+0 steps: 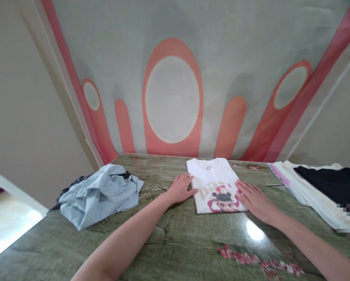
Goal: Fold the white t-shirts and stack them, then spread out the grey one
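Observation:
A folded white T-shirt (211,180) with a red and black cartoon print lies flat on the green marbled table (169,238), collar away from me. My left hand (181,188) rests at its left edge, fingers stretched out and touching the fabric. My right hand (252,198) lies flat on the shirt's lower right corner, fingers extended. Neither hand grips anything.
A crumpled pile of light blue and dark clothes (100,194) sits at the table's left. At the right is a stack of folded garments (318,187), white below and black on top. A grey and coral patterned wall (172,97) stands right behind the table.

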A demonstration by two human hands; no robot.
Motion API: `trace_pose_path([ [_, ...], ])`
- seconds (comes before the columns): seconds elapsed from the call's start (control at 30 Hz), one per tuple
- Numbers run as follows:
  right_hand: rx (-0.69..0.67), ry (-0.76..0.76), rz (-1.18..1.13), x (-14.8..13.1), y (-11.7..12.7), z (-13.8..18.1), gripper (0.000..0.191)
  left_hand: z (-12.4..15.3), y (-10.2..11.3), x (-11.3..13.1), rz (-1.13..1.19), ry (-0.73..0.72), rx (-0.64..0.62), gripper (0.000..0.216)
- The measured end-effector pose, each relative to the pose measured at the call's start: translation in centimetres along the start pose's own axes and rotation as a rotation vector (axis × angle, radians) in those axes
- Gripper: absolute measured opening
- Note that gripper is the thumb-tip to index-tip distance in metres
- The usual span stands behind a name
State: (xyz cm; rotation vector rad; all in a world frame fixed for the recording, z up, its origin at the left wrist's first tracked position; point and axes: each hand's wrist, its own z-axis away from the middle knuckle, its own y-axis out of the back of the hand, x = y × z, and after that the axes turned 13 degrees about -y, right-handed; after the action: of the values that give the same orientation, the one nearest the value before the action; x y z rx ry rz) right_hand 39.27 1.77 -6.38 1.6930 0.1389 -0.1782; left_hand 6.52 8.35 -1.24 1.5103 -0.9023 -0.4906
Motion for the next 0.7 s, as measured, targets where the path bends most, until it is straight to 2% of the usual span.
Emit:
trace_pose_path([
  [0.3,0.000,0.002,-0.005,-0.2,0.2,0.2,0.059,-0.2,-0.2,-0.1,0.008,-0.051,0.065,0.056],
  [0.47,0.001,0.003,0.010,-0.2,0.2,0.2,0.059,-0.8,-0.7,-1.7,0.013,-0.101,0.139,0.036],
  [0.7,0.023,0.007,-0.008,-0.4,0.6,0.3,0.056,-1.0,-1.8,-2.9,0.003,-0.121,0.162,0.048],
])
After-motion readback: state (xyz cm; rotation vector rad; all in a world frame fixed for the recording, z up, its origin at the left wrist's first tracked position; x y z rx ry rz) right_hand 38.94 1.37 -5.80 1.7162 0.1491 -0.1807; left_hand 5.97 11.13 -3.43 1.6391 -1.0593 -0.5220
